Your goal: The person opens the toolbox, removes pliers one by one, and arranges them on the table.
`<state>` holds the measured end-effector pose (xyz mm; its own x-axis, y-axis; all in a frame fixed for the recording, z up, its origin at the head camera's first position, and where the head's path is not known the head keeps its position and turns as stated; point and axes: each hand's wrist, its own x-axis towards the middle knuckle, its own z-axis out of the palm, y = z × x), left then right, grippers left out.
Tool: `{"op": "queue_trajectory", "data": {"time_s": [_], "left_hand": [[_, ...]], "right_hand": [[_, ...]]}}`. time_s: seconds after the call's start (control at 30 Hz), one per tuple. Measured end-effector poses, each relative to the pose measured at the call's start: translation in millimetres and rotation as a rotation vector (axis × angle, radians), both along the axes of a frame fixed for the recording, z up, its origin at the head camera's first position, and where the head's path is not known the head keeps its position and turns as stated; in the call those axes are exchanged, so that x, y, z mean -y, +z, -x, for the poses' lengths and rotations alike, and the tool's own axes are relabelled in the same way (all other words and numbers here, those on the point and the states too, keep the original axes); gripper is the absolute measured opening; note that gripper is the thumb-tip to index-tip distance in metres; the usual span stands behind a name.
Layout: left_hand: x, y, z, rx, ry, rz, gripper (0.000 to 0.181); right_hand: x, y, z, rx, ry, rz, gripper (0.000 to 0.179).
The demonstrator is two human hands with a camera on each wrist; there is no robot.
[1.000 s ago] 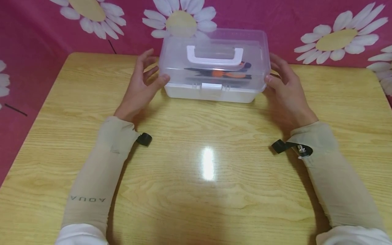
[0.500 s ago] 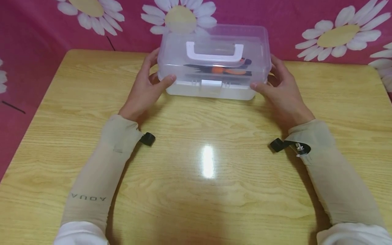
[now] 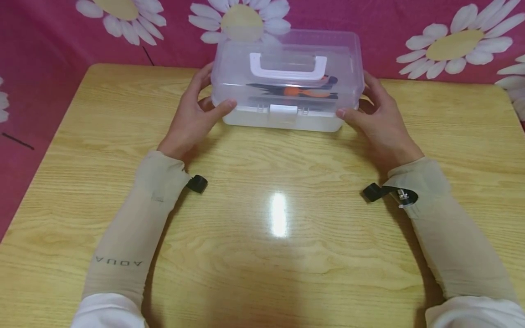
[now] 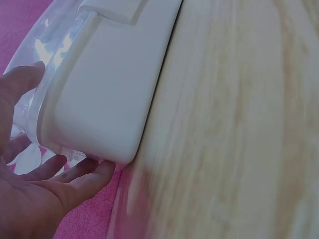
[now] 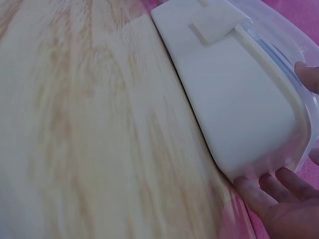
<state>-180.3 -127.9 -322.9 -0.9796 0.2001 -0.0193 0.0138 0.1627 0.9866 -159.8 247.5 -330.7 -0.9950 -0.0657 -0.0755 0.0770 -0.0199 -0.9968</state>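
A clear-lidded plastic toolbox (image 3: 246, 119) with a white base stands at the back of the wooden table, its lid down. Its white carry handle (image 3: 287, 74) lies on top and a white latch (image 3: 283, 110) is at the front. Orange-and-black pliers (image 3: 293, 91) show through the lid. My left hand (image 3: 190, 114) grips the left end, thumb at the lid's front corner, fingertips (image 4: 104, 169) against the base's end wall. At the right end my right hand (image 3: 381, 118) does the same, its fingertips (image 5: 244, 185) low on the base.
The wooden table (image 3: 279, 273) reflects a bright light in its middle. Behind it hangs a pink cloth (image 3: 344, 16) with large white daisies. Small black wrist mounts (image 3: 198, 184) stick out from both sleeves.
Both hands have closed in on the toolbox, the thumbs sliding inward onto its front. The toolbox stays in place on the table; the view has tilted slightly.
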Motion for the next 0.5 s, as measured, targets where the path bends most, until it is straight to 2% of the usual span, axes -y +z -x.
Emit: {"op": "queue_trajectory", "data": {"time_s": [0.37, 0.5], "left_hand": [[3.5, 3.1, 1.0, 0.028, 0.016, 0.019, 0.08], [5.4, 5.1, 0.5, 0.051, 0.021, 0.052, 0.08]], "right_hand": [[-1.4, 0.0, 1.7, -0.005, 0.009, 0.034, 0.085], [-0.8, -1.0, 1.7, 0.003, 0.008, 0.051, 0.085]]}}
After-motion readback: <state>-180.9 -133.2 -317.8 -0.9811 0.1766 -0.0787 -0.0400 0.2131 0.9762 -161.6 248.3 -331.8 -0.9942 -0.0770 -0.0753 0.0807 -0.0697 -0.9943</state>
